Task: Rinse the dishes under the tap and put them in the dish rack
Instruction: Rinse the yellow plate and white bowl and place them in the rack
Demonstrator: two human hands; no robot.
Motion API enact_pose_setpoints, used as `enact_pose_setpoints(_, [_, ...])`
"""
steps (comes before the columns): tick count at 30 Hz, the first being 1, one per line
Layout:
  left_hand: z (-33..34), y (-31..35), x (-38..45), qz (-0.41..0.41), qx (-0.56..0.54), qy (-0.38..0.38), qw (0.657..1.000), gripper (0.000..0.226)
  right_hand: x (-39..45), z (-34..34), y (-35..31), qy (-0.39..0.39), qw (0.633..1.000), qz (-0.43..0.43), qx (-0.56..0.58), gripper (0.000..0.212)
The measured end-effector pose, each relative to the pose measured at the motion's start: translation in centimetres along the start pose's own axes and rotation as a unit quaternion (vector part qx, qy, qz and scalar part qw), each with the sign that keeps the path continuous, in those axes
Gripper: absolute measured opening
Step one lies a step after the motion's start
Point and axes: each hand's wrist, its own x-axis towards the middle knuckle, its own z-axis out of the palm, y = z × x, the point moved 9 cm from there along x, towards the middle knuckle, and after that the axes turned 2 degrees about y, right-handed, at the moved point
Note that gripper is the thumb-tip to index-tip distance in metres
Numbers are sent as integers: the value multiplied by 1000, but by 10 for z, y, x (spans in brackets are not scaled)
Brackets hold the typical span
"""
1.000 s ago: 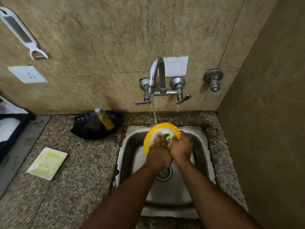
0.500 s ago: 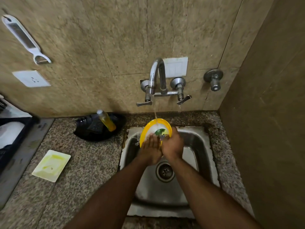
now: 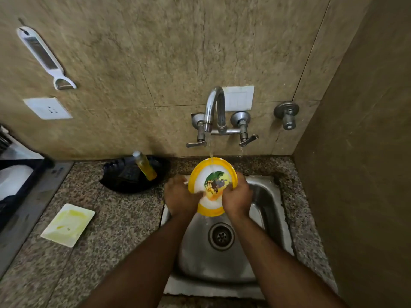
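Yellow-rimmed plate [image 3: 212, 174], white centre with a printed picture: held tilted over the steel sink [image 3: 264, 210], its upper rim under the thin stream from the tap [image 3: 214, 107]. I read water striking the plate near the top edge.

Left hand [image 3: 180, 196]: on the plate's left rim, fingers curled about the edge. Right hand [image 3: 236, 196]: on the right rim, fingers wrapped over the front. Both hands clamp the same plate, one on each side of it.

Sink drain [image 3: 221, 236]: below the plate, between my forearms.

Granite worktop [image 3: 115, 230], left of the sink: black dish [image 3: 124, 183] just beside the sink's back corner, with a bottle of yellow liquid [image 3: 145, 166] leaning in it; white soap tray [image 3: 67, 224] with yellow residue, well apart from the sink.

Dark rack [image 3: 13, 185] at the far left edge, a white item inside; I cannot tell what it is.

Wall behind the sink: white peeler [image 3: 45, 57] hanging, wall socket [image 3: 47, 107] below it, switch plate [image 3: 239, 97] behind the tap, a separate valve [image 3: 287, 114] right of the tap.
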Motion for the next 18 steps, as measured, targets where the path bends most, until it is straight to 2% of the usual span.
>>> enact_pose_setpoints(1, [3, -9, 0, -51, -66, 0, 997, 70, 2, 0, 1, -3, 1000, 7, 15, 33])
enact_pose_setpoints(3, [16, -15, -9, -149, -200, -40, 968, 53, 7, 3, 3, -23, 999, 18, 19, 31])
enact_pose_setpoints(6, [23, -14, -22, -215, -331, -68, 916, 26, 12, 8, 1, -62, 996, 16, -59, 37])
enact_pose_setpoints(8, [23, -15, -29, -229, -369, -53, 899, 25, 10, 8, -7, -60, 985, -18, -159, 56])
enact_pose_setpoints(11, [26, -15, -38, -265, -433, -56, 860, 39, 2, 17, -20, -55, 938, -112, -322, 80])
enact_pose_setpoints(13, [29, -18, -37, -264, -418, -59, 867, 52, 5, 24, -16, -34, 909, -133, -393, 94])
enact_pose_setpoints(15, [45, -31, -24, -240, -402, -50, 882, 47, 10, 28, -9, -32, 894, -117, -431, 109])
enact_pose_setpoints(18, [52, -36, -16, -215, -371, -47, 902, 35, 18, 32, 3, -62, 892, -70, -442, 121])
